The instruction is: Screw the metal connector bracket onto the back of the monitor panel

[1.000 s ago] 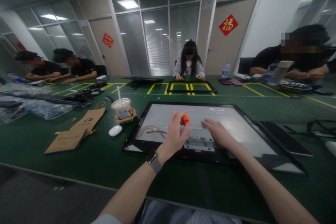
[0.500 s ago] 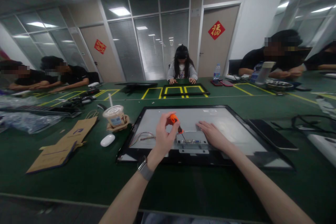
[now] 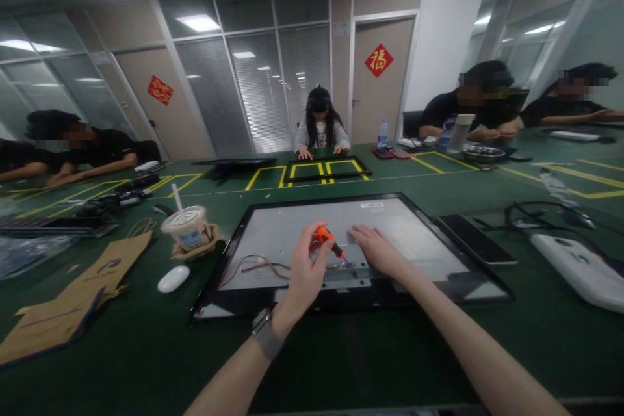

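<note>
A large flat panel (image 3: 292, 221) with a black frame and grey back lies on the green table. My left hand (image 3: 308, 266) grips an orange and black screwdriver (image 3: 331, 240) between thumb and fingers. The screwdriver slants down to the right, its tip at the metal bracket (image 3: 358, 273) with connectors near the panel's front edge. My right hand (image 3: 383, 253) rests on the panel to the right of the bracket, fingers stretched out and holding nothing. Thin wires (image 3: 260, 263) run across the panel left of my left hand.
Left of the panel are a drink cup (image 3: 188, 231), a white mouse (image 3: 173, 279) and a paper bag (image 3: 88, 292). A phone (image 3: 475, 238), cables and a white device (image 3: 580, 270) lie to the right. A person (image 3: 320, 123) sits opposite, behind an empty black frame (image 3: 326, 179).
The view has turned to the right, so the table's objects appear farther left. The screwdriver leans more to the right, its tip shifted rightward along the bracket. Both hands keep their holds.
</note>
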The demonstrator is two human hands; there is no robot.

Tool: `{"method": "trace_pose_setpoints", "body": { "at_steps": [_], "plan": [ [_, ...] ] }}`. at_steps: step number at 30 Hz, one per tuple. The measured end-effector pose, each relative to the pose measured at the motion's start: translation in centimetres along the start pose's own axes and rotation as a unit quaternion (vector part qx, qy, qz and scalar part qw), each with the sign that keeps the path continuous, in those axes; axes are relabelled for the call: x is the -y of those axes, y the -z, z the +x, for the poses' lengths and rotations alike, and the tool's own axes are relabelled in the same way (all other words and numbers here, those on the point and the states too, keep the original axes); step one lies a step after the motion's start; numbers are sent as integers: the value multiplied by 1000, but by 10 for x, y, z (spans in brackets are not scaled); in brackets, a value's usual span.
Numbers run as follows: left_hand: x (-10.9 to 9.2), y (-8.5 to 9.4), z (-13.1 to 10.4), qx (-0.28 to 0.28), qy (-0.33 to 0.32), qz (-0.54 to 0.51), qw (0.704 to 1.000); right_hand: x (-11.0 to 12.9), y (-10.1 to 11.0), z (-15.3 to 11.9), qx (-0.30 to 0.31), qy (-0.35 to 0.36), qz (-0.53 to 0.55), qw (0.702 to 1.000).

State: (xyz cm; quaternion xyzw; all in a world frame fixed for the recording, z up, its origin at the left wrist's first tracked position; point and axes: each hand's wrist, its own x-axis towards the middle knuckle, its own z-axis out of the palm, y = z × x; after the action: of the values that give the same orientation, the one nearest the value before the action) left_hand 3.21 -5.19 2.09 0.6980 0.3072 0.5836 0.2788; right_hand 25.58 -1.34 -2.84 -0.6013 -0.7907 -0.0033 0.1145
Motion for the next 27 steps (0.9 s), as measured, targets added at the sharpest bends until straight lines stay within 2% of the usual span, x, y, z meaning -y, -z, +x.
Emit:
{"method": "trace_pose_setpoints", "body": {
  "at_steps": [6,16,20,22,24,27],
  "plan": [
    [-3,2,1,5,-18,16,1000,-1,-2,1,10,9,-3,1000],
    [-9,-3,-5,55,-133,92,985,-1,-5,2,-5,6,-9,1000],
    [-4,-10,-6,102,-130,99,981,-2,-7,3,-7,11,-10,1000],
    [-4,-12,-2,146,-132,114,974,-3,-8,2,-7,16,-12,1000],
    [-7,-11,4,166,-148,124,967,-3,-8,2,-8,18,-11,1000],
    [-16,-4,20,136,-165,119,970,-2,-6,1,-9,18,-7,1000]
  ]
}}
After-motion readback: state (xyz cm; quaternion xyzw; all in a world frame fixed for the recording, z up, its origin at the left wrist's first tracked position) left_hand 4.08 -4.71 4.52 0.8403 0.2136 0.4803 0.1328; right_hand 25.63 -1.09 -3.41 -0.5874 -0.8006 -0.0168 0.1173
